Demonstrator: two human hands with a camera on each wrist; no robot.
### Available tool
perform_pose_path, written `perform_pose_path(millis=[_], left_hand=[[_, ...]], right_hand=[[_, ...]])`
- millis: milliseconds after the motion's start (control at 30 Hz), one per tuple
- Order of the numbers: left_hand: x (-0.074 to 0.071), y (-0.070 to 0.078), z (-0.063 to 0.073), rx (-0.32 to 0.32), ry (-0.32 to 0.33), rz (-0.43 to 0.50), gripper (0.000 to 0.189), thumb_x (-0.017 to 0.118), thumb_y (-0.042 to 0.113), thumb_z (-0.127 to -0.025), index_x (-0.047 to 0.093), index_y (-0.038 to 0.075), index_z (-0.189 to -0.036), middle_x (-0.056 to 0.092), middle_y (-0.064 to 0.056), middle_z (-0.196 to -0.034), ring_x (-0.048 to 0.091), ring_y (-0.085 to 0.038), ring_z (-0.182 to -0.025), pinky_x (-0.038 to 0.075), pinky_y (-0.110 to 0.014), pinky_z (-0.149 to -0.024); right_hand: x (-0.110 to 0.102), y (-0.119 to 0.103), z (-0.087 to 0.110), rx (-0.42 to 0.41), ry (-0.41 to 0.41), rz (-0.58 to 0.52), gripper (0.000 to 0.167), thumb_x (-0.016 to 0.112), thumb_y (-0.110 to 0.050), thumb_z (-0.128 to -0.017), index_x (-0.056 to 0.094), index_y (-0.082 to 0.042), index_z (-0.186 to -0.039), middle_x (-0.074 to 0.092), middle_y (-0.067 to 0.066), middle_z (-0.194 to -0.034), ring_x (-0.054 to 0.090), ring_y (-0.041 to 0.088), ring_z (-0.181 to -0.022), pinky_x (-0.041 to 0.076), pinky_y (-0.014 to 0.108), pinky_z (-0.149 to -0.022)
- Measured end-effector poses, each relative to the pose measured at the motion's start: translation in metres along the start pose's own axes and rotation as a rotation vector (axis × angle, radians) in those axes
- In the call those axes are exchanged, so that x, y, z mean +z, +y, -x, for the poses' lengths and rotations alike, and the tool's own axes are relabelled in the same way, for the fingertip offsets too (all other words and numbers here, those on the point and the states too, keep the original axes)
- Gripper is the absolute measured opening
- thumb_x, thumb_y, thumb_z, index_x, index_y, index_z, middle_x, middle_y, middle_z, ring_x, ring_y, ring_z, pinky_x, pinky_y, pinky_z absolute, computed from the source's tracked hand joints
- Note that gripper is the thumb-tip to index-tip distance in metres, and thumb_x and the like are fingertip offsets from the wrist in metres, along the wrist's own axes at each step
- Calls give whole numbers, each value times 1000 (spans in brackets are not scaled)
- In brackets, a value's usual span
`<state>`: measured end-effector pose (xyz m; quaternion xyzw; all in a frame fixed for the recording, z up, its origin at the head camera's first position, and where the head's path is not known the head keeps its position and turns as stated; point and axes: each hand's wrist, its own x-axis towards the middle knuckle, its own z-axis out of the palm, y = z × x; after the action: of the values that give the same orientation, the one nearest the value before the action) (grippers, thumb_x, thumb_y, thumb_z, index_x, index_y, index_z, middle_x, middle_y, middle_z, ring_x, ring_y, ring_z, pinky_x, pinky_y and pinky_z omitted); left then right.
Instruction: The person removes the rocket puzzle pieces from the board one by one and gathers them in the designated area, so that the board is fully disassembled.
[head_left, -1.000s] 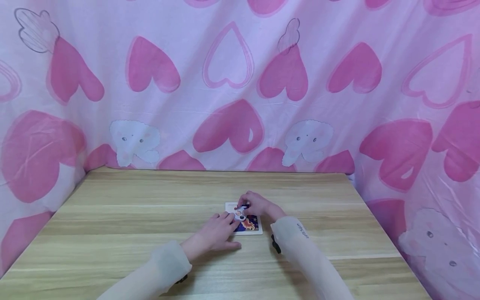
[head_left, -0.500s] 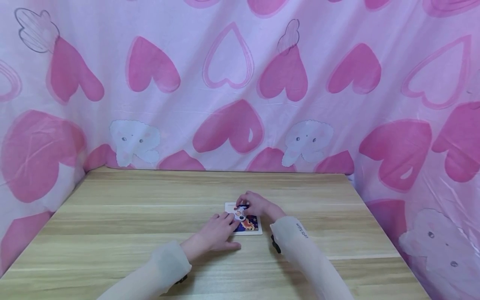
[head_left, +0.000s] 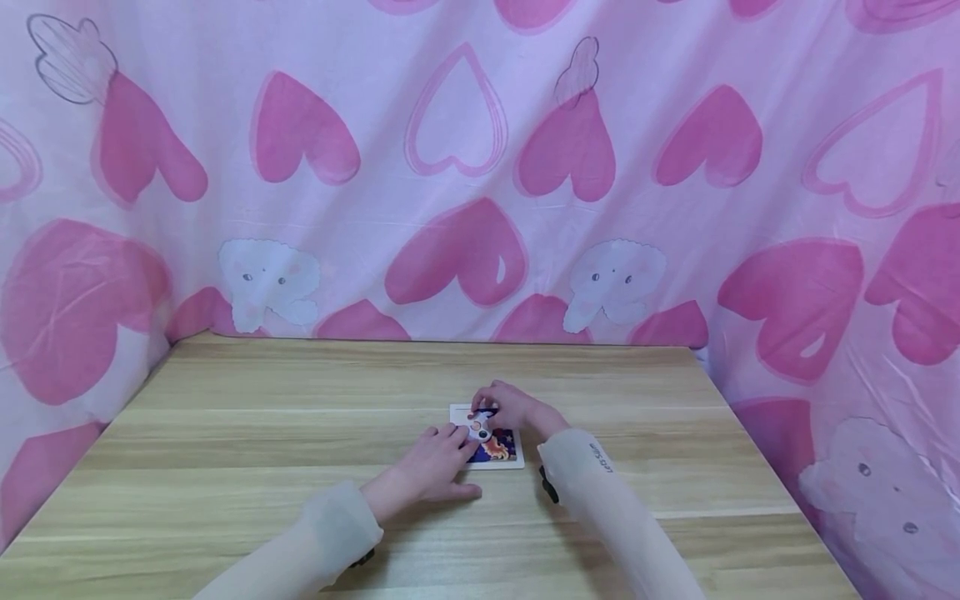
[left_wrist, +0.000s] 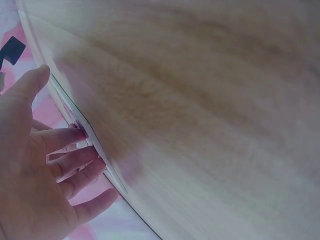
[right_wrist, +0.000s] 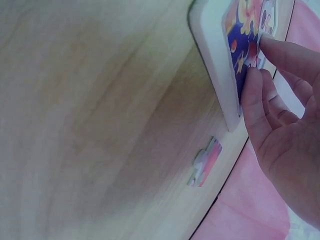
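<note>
A small jigsaw puzzle board (head_left: 519,456) with a white border lies on the table, showing a dark blue picture with orange and yellow shapes. A white part of the picture with round eye-like spots (head_left: 481,431) shows between the hands. My left hand (head_left: 431,465) rests its extended fingers on the board's left side, thumb spread out over the table. From the far right, my right hand (head_left: 512,407) reaches in with bent fingers, thumb and fingertips pinching a puzzle piece (right_wrist: 254,56) at the picture's surface. The piece's outline is mostly hidden by the fingers.
A loose pink and white puzzle piece (right_wrist: 206,162) lies on the wooden table (head_left: 247,433) beside the board in the right wrist view; the head view does not show it. A pink heart-patterned cloth (head_left: 457,233) hangs behind the table and along both sides.
The right forearm has shifted very slightly. Both hands otherwise stay at the same spots on the board.
</note>
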<state>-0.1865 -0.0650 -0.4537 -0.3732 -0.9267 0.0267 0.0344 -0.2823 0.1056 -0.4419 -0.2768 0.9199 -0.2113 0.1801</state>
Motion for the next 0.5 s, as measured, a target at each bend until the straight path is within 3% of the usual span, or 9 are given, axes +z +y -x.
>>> perform_pose_path(millis=[400,500], left_hand=[[2,0,-1,7,29,-6,74,47,65,-75,54,9,-121,48,-8,-111,43,-23,-101,40,-39,-77],[2,-1,-1,9,31,-9,74,48,66,-75,54,8,-121,48,-9,-110,44,-24,-100,40,-39,-77]], right_hand=[[4,11,2,-85,70,-168,27,60,4,-78,54,-15,-98,53,1,-91,50,16,-83,41,32,-76],[5,13,3,-74,88,-208,26,57,3,-81,55,-17,-97,55,-1,-89,51,15,-82,42,33,-76]])
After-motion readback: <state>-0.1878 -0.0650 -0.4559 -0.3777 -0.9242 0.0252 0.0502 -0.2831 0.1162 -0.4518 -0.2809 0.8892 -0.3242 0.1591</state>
